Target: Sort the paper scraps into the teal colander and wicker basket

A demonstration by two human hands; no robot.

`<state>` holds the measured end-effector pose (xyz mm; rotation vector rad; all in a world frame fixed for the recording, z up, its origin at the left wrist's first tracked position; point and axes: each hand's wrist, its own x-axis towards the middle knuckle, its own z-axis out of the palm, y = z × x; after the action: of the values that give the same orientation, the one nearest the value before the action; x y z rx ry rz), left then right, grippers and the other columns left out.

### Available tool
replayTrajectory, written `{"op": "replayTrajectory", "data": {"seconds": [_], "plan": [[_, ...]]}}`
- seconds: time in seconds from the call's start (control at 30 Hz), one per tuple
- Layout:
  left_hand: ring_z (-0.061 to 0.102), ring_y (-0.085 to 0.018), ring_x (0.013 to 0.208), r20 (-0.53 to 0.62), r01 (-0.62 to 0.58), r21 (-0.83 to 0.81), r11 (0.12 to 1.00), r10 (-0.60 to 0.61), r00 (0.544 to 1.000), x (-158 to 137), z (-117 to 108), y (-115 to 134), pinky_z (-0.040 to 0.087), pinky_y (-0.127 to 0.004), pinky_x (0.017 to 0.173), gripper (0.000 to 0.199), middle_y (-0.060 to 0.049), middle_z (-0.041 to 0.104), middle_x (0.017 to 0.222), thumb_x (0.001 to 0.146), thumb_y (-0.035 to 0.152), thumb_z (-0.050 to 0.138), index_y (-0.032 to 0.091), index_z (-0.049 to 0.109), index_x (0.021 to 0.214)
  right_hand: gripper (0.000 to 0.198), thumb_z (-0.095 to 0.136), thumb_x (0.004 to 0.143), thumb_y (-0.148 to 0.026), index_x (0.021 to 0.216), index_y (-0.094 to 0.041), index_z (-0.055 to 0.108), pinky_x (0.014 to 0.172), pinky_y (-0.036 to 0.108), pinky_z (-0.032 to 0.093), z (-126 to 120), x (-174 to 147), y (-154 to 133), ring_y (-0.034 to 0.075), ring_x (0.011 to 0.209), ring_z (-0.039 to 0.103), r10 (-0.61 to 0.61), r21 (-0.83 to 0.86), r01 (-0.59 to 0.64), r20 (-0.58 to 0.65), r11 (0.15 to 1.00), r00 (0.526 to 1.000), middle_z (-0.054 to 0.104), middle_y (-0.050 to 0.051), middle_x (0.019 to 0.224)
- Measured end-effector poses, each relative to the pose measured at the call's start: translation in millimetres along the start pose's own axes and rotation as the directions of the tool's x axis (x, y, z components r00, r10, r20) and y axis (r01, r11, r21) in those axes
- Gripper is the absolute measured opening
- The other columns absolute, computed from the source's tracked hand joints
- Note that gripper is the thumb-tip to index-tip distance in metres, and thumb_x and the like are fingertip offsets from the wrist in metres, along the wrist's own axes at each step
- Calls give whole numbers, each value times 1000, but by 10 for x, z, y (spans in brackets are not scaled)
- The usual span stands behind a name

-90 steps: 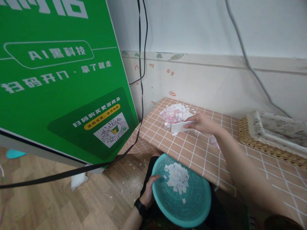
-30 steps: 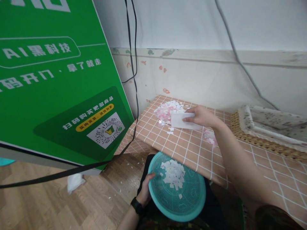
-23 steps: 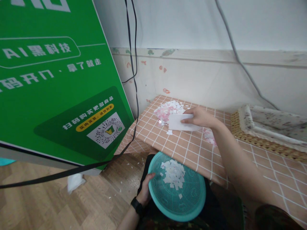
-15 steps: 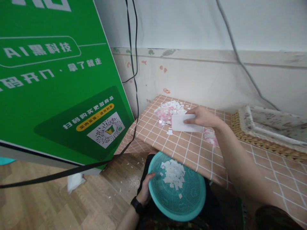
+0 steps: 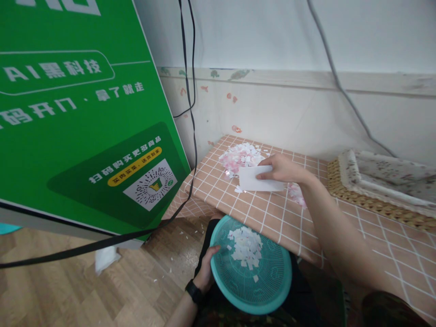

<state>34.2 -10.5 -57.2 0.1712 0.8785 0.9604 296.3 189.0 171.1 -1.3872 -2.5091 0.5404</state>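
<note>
White card (image 5: pixel 255 179), broad face turned to the camera, stands near the front edge of the checked counter (image 5: pixel 218 190), toward its left end. Right hand (image 5: pixel 281 168) has it pinched: thumb flat on the face, fingers hidden behind, grip clamped on the card. Scrap pile (image 5: pixel 240 155), pink and white, lies behind the card toward the back left corner, its near side partly screened. Compared with one second ago, the card sits lower, closer to the front edge; a few loose scraps (image 5: pixel 238 189) show at its lower left corner, also a little nearer that edge. Reading: a short pull forward, separating a small lot from the pile. Whether more scraps lie under or behind the card, cannot tell. Smaller pink patch (image 5: pixel 295 194) rests to the right, partly covered by the wrist. Left hand (image 5: pixel 206 268) grips the rim of the teal basket (image 5: pixel 259 310), thumb over the top, other fingers mostly out of sight. Basket is below the counter's front edge, over the lap, tilted so the inside shows. White heap (image 5: pixel 245 245) inside looks unchanged over the same second, so I judge nothing has dropped in during this pull.
</note>
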Motion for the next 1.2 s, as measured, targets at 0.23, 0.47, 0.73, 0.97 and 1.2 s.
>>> {"op": "replayTrajectory", "data": {"seconds": [0.23, 0.47, 0.73, 0.97, 1.2], "plan": [[65, -28, 86, 22, -25, 1, 1000, 25, 999, 17, -37, -18, 44, -41, 87, 36, -13, 72, 90, 73, 36, 62, 7, 69, 95, 26, 61, 70, -37, 84, -17, 70, 58, 27, 40, -112, -69, 109, 16, 65, 58, 60, -47, -59, 4, 997, 998, 68, 4, 77], [65, -27, 88, 30, 0, -28, 1000, 1, 1000, 10, -32, -11, 43, -40, 89, 36, -13, 72, 93, 76, 34, 60, 7, 69, 98, 26, 59, 72, -41, 75, -17, 67, 53, 27, 36, -141, -90, 84, 14, 57, 53, 93, -63, -98, -75, 993, 993, 64, 2, 65], [65, -29, 87, -3, -11, 3, 1000, 11, 1000, -2, 4, 13, 44, -40, 86, 36, -14, 72, 91, 70, 36, 65, 8, 70, 92, 23, 58, 73, -37, 75, -16, 68, 55, 27, 37, -54, -19, -13, 14, 59, 54, 44, -73, -52, -103, 996, 994, 66, 3, 69], [65, -25, 80, -24, -30, -3, 1000, 30, 999, 22, -34, -14, 45, -37, 84, 32, -11, 72, 84, 70, 34, 65, 9, 70, 90, 24, 59, 73, -37, 79, -16, 69, 56, 27, 39, -83, -34, 28, 15, 61, 56, 45, -46, -47, -48, 998, 998, 67, 3, 73], [64, -27, 88, 7, -36, 0, 999, 36, 999, 7, -25, -5, 44, -40, 87, 35, -13, 72, 93, 73, 34, 63, 9, 69, 96, 25, 59, 72, -39, 78, -16, 69, 55, 27, 38, -92, -62, 54, 15, 61, 55, 67, -9, -68, -85, 998, 994, 66, 2, 70]]}}
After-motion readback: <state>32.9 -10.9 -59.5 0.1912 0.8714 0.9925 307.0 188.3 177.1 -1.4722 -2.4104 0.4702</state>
